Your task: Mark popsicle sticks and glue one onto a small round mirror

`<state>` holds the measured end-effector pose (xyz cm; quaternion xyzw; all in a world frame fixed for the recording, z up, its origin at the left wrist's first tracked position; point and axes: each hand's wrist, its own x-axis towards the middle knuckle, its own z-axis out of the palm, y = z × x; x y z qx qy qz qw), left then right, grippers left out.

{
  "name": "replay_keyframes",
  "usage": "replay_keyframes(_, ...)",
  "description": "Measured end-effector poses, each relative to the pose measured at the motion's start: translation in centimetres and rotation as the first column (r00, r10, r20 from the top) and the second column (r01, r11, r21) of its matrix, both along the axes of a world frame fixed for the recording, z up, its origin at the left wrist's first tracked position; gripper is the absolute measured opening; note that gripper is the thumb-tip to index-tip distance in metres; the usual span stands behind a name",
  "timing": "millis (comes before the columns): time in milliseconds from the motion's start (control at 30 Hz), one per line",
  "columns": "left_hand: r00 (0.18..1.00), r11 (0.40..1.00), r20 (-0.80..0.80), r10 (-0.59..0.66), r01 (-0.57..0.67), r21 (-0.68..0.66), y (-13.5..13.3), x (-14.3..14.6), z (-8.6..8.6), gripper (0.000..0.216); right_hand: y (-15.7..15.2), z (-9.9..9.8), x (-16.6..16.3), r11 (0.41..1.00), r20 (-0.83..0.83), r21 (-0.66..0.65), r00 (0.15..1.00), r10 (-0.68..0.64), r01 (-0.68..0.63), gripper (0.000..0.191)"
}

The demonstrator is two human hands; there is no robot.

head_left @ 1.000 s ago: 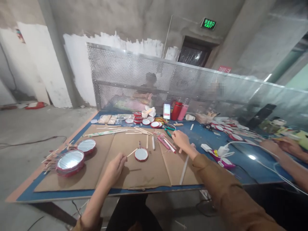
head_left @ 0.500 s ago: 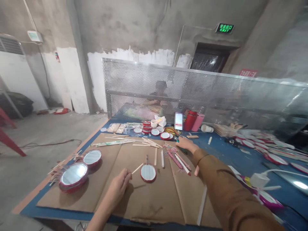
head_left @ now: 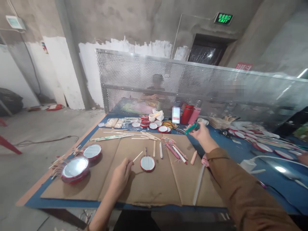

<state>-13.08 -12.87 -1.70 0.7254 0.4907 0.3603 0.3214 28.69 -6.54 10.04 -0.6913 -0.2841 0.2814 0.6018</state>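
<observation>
In the head view my left hand (head_left: 122,175) is closed around a thin flat wooden stick (head_left: 138,156), which points up and to the right. Just right of its tip lies a small round red-rimmed disc (head_left: 147,163) with a pale face and a short wooden stem at the top. My right hand (head_left: 202,134) is raised at the far edge of the cardboard, closed on a green hand tool (head_left: 192,128); its exact kind is unclear. Below that hand lie a peach-coloured stick (head_left: 193,158) and several pink and white crayon-like sticks (head_left: 178,153).
Stacked red-rimmed discs (head_left: 75,169) with wooden stems stand on the left of the cardboard (head_left: 134,189). Loose wooden sticks (head_left: 144,136), a phone (head_left: 176,115), a red bottle (head_left: 187,114) and a pink bottle (head_left: 194,115) are farther back. A perforated metal screen (head_left: 134,80) closes the far side.
My right hand has lifted and moved right, now with the green tool in it. My left hand still holds the stick near the disc. The camera view has shifted slightly.
</observation>
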Motion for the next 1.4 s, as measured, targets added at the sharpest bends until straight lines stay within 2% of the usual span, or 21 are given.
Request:
replay_keyframes(67,0.999,1.0,0.038,0.006,-0.006,0.012,0.1,0.0,0.1,0.029,-2.4,1.6,-1.3,0.993,-0.142,0.118,0.989,0.037,-0.02,0.038)
replay_keyframes(133,0.998,1.0,0.066,0.007,-0.008,0.013,0.1,0.1,0.2,0.03,-5.3,2.3,-3.9,0.972,-0.258,0.23,0.96,0.109,-0.049,0.034)
replay_keyframes(200,0.995,1.0,0.095,0.001,-0.003,0.025,0.0,0.0,0.3,0.028,-8.5,1.7,-7.6,0.902,-0.511,0.412,0.787,0.346,-0.128,0.017)
replay_keyframes(233,0.993,1.0,0.119,-0.008,0.005,0.026,-0.1,0.0,0.3,0.028,-10.2,1.1,-9.8,0.881,-0.546,0.436,0.724,0.422,-0.184,0.012)
replay_keyframes(300,0.981,0.998,0.186,-0.057,0.061,-0.016,-0.3,-0.1,0.4,0.029,-13.4,-0.6,-14.4,0.823,-0.577,0.452,0.591,0.564,-0.345,0.019)
replay_keyframes(333,0.971,0.994,0.222,-0.085,0.098,-0.045,-0.4,-0.1,0.5,0.03,-14.8,-1.3,-16.6,0.798,-0.582,0.464,0.547,0.602,-0.385,0.019)
replay_keyframes(400,0.953,0.985,0.277,-0.124,0.152,-0.081,-0.7,-0.1,0.6,0.031,-17.0,-2.3,-20.1,0.764,-0.603,0.51,0.469,0.645,-0.395,0.021)
replay_keyframes(467,0.945,0.984,0.307,-0.114,0.15,-0.095,-0.8,0.0,0.8,0.031,-18.5,-2.6,-22.5,0.749,-0.626,0.571,0.412,0.662,-0.337,0.023)
replay_keyframes(533,0.942,0.981,0.318,-0.105,0.151,-0.122,-0.9,0.0,0.9,0.03,-19.6,-2.7,-24.2,0.729,-0.611,0.64,0.414,0.675,-0.244,0.026)
replay_keyframes(567,0.943,0.978,0.318,-0.102,0.153,-0.139,-1.0,0.0,1.0,0.03,-20.1,-2.9,-24.9,0.727,-0.622,0.638,0.386,0.681,-0.254,0.029)
replay_keyframes(633,0.944,0.974,0.314,-0.103,0.16,-0.16,-1.1,-0.1,1.0,0.031,-20.9,-4.0,-26.3,0.734,-0.685,0.594,0.271,0.676,-0.328,0.032)
replay_keyframes(700,0.945,0.97,0.306,-0.111,0.17,-0.172,-1.2,-0.2,0.9,0.032,-21.4,-5.5,-27.4,0.719,-0.739,0.519,0.179,0.649,-0.463,0.034)
replay_keyframes(733,0.948,0.969,0.296,-0.12,0.176,-0.172,-1.3,-0.3,0.9,0.033,-21.4,-6.3,-27.8,0.713,-0.734,0.506,0.191,0.651,-0.486,0.035)
replay_keyframes(767,0.951,0.968,0.28,-0.134,0.185,-0.166,-1.4,-0.4,0.8,0.033,-21.2,-6.9,-27.8,0.712,-0.715,0.486,0.238,0.658,-0.508,0.037)
replay_keyframes(833,0.958,0.971,0.238,-0.163,0.198,-0.133,-1.6,-0.5,0.8,0.032,-20.3,-7.9,-27.1,0.726,-0.622,0.401,0.416,0.664,-0.559,0.045)
replay_keyframes(867,0.961,0.973,0.214,-0.175,0.202,-0.111,-1.7,-0.6,0.8,0.032,-19.7,-8.2,-26.4,0.74,-0.543,0.323,0.525,0.655,-0.59,0.048)
replay_keyframes(933,0.967,0.976,0.169,-0.188,0.204,-0.079,-1.8,-0.7,0.8,0.03,-18.6,-8.5,-24.8,0.774,-0.391,0.131,0.685,0.615,-0.62,0.05)
replay_keyframes(1000,0.973,0.978,0.133,-0.189,0.199,-0.068,-1.8,-0.7,0.8,0.027,-18.1,-8.6,-23.5,0.793,-0.269,-0.012,0.765,0.585,-0.61,0.047)
replay_keyframes(1100,0.977,0.979,0.098,-0.191,0.196,-0.049,-1.9,-0.7,0.8,0.025,-18.2,-8.7,-22.8,0.795,-0.116,-0.1,0.801,0.588,-0.598,0.042)
replay_keyframes(1233,0.975,0.977,0.082,-0.209,0.211,-0.02,-1.8,-0.8,1.0,0.025,-18.4,-8.5,-23.3,0.766,0.041,-0.173,0.772,0.634,-0.619,0.039)
replay_keyframes(1400,0.97,0.973,0.089,-0.227,0.23,-0.027,-1.9,-0.8,1.1,0.027,-17.5,-8.6,-23.8,0.75,0.058,-0.203,0.757,0.651,-0.629,0.046)
